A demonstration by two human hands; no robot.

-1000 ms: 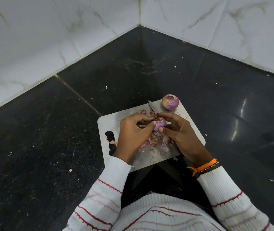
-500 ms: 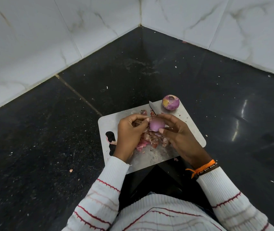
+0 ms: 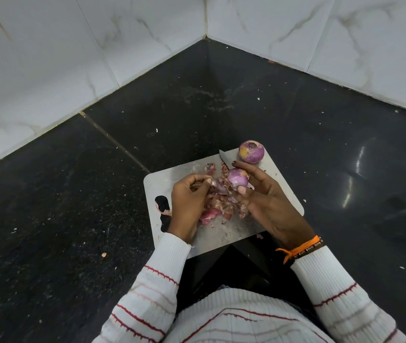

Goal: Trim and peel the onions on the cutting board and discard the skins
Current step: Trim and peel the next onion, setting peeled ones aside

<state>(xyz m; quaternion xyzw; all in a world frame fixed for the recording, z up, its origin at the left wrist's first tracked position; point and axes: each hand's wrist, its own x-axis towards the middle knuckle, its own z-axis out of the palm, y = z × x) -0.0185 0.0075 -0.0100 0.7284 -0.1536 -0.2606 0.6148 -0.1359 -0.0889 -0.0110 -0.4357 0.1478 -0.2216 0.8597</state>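
- We look down from head height at a pale, smooth cutting board with rounded corners and a cut-out handle hole at its near left; it lies skewed on a glossy black stone bench speckled with pale crumbs.
- Our right hand holds a small purple onion just above the board, thumb under it and fingers curved over its far side; the grip is wrapped on the onion.
- That onion is roundish and shiny, so no long axis reads clearly; its bared, smooth side faces up toward us.
- Our left hand pinches a thin, papery strip of skin between thumb and fingertips; the strip stretches rightward to the held onion and looks attached to it.
- A heap of torn pink and brown onion skins lies on the board beneath and between both hands, crinkled and flaky.
- A second onion sits at the board's far right corner, round, purple with a yellowish patch on its left side.
- A knife blade, grey metal, shows beyond the right fingers, its tip pointing away and leftward; its handle is hidden.
- An orange thread and dark band circle the right wrist above a ribbed white sleeve with red stripes.
- White marbled wall tiles meet in a corner beyond the bench.
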